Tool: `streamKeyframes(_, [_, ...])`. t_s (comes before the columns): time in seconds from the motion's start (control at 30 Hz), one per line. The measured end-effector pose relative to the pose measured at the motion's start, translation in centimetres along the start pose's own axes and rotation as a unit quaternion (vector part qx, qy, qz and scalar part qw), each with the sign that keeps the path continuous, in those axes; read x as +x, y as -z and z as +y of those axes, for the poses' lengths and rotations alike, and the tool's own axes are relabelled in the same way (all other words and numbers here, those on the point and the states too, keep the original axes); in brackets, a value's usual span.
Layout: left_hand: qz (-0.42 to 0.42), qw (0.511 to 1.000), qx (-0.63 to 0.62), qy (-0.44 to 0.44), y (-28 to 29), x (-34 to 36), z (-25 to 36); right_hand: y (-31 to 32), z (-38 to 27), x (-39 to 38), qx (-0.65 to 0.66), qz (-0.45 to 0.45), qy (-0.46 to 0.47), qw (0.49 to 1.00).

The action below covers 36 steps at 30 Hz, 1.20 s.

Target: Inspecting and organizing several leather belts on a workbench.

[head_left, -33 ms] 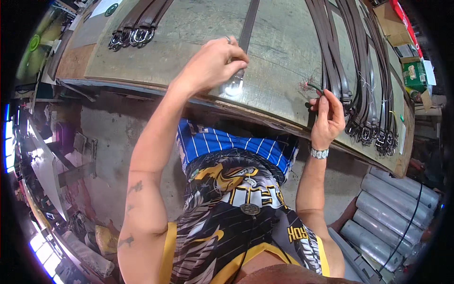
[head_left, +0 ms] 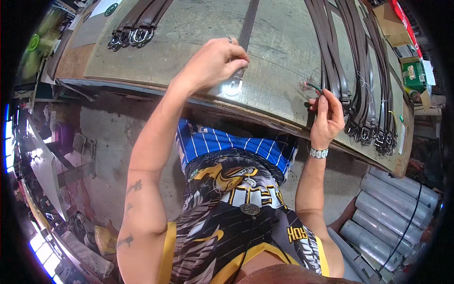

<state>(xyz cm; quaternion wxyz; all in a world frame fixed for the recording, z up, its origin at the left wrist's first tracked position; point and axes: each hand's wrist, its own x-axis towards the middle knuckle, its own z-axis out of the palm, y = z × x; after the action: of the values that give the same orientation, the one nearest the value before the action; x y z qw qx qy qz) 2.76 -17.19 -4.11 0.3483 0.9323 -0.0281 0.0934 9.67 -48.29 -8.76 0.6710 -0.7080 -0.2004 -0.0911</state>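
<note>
Near the front edge of the tabletop (head_left: 165, 57), a belt (head_left: 249, 23), likely pliable, best held beside its buckle (head_left: 232, 87), is partly covered by the left hand (head_left: 212, 61), grip hidden; a thin rod (head_left: 314, 87) is pinched by the right hand (head_left: 327, 119).

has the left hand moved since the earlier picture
No, no visible shift either way: against the front edge of the table, the left hand stays at the same spot over the single belt.

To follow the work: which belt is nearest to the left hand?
The single dark brown belt lying apart, leading to the left hand; the left bunch of belts and the right bunches lie farther away.
</note>
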Motion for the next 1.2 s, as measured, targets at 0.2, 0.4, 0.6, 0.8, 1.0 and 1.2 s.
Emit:
streamKeyframes(0.2, [-0.022, 0.983, -0.184, 0.012, -0.4, 0.6, -2.4, -2.0, -1.9, 1.2, 0.020, -0.031, 0.011, 0.999])
streamKeyframes(0.4, [-0.053, 0.980, -0.191, 0.034, -1.3, 1.6, -2.1, -6.3, -2.8, 2.0, -0.003, -0.135, 0.006, 0.991])
streamKeyframes(0.6, [0.004, 0.990, -0.132, 0.047, -2.0, 1.3, -2.1, -8.8, -1.8, 1.6, -0.011, -0.176, -0.024, 0.984])
streamKeyframes(0.8, [0.013, 0.991, -0.125, 0.041, -2.3, 1.3, -2.0, -9.6, -1.4, 1.5, -0.026, -0.190, 0.004, 0.981])
streamKeyframes(1.0, [0.017, 0.991, -0.121, 0.046, -2.2, 1.2, -2.0, -9.5, -1.2, 1.4, -0.019, -0.190, 0.006, 0.982])
streamKeyframes(1.2, [0.023, 0.991, -0.124, 0.046, -2.2, 1.3, -1.7, -9.5, -1.2, 1.5, -0.010, -0.192, 0.004, 0.981])
